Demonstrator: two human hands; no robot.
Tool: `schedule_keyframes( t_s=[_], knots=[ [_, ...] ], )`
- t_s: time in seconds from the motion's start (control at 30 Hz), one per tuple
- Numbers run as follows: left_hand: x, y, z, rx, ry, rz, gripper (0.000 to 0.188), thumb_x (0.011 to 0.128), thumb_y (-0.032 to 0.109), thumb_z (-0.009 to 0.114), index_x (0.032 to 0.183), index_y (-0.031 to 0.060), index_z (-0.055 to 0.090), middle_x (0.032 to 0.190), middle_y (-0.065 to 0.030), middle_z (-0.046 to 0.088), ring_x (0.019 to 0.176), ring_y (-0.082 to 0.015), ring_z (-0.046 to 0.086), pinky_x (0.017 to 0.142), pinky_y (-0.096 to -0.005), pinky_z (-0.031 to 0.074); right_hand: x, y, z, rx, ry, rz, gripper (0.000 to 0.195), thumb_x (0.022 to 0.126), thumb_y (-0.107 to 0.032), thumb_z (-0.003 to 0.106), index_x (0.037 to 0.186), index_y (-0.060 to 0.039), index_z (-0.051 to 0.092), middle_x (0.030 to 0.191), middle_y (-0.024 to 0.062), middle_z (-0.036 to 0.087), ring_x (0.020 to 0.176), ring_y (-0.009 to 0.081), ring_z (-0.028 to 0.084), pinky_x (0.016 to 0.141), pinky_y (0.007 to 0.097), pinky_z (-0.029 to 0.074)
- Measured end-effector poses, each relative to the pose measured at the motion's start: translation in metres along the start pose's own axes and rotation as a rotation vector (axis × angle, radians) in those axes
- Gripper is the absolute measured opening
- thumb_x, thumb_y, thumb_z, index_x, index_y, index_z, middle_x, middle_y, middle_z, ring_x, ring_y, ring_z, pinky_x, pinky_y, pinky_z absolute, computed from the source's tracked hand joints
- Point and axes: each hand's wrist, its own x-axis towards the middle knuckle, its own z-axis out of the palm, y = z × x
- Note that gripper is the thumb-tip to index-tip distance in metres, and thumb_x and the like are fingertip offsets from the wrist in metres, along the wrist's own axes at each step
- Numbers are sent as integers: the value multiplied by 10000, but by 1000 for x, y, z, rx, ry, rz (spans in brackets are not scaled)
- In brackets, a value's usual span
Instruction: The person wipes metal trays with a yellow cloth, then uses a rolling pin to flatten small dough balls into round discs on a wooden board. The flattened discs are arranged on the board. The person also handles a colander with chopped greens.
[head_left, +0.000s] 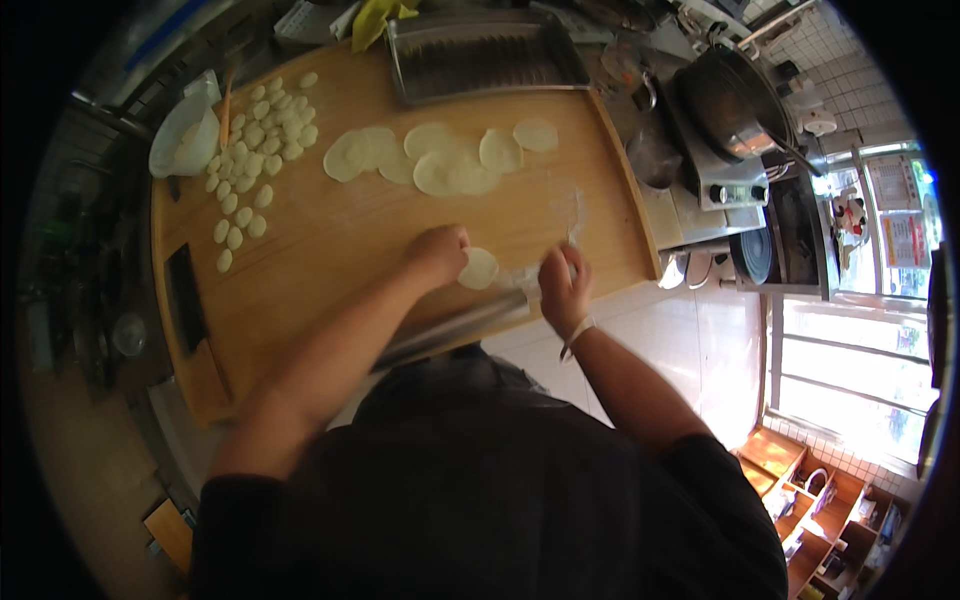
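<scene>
My left hand (441, 253) is curled at the left edge of a thin, flat dough round (478, 268) near the board's front edge. To its right my right hand (564, 289), with a pale band at the wrist, is closed on clear, film-like plastic (576, 214); blur hides its full shape. Flattened dough rounds (450, 166), some overlapping, lie farther back on the wooden board (337, 247). Many small dough pieces (255, 139) are spread at the back left. Beside them a translucent white bowl (184, 142) holds something pale, with a wooden-handled tool (226, 112) at its right.
A metal tray (487, 60) lies across the board's back edge, by a yellow cloth (379, 22). The board has a raised right rim (626, 180). Beyond it stand a large pot (731, 101) and a cooker with knobs (739, 195). A long metallic strip (457, 322) lies along the front edge.
</scene>
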Motion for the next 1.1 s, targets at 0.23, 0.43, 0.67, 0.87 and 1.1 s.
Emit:
schedule_keyframes(
  t_s=[0.23, 0.43, 0.67, 0.87, 1.1],
  knots=[
    [9, 3, -6, 202, -33, 87, 144, 758, 150, 574, 857, 55, 620, 838, -156, 630, 802, -320, 590, 717, -390, 458, 27, 0, 17, -27, 19, -37, 240, 823, -143, 531, 649, 9, 464, 573, 95, 437, 546, 147, 406, 500, 314, 359],
    [1, -5, -5, 48, -151, -39, 185, 771, 136, 541, 919, 46, 606, 919, -175, 616, 866, -344, 573, 744, -413, 449, 23, -2, 12, -56, -23, 25, 222, 821, -127, 522, 645, -2, 472, 553, 102, 435, 533, 161, 418, 502, 318, 354],
    [3, 2, -13, 121, 69, -17, 189, 746, 116, 535, 899, 49, 625, 914, -186, 616, 874, -348, 582, 753, -420, 452, 30, 4, 15, -82, 9, 79, 209, 815, -118, 523, 651, 8, 489, 579, 131, 441, 537, 191, 418, 518, 317, 366],
    [4, -3, -22, 181, -48, 12, 189, 780, 161, 518, 897, 54, 620, 889, -164, 629, 867, -339, 592, 756, -426, 457, 53, -17, 40, 9, -104, -25, 225, 824, -135, 528, 644, -9, 478, 556, 124, 419, 508, 193, 405, 499, 323, 362],
    [3, -7, -14, -43, 98, -33, 150, 776, 145, 541, 868, 33, 578, 857, -182, 608, 845, -345, 571, 728, -412, 449, 29, 9, 12, -18, -42, -47, 225, 820, -132, 511, 638, -4, 473, 530, 102, 405, 517, 151, 392, 499, 313, 352]
  ],
)
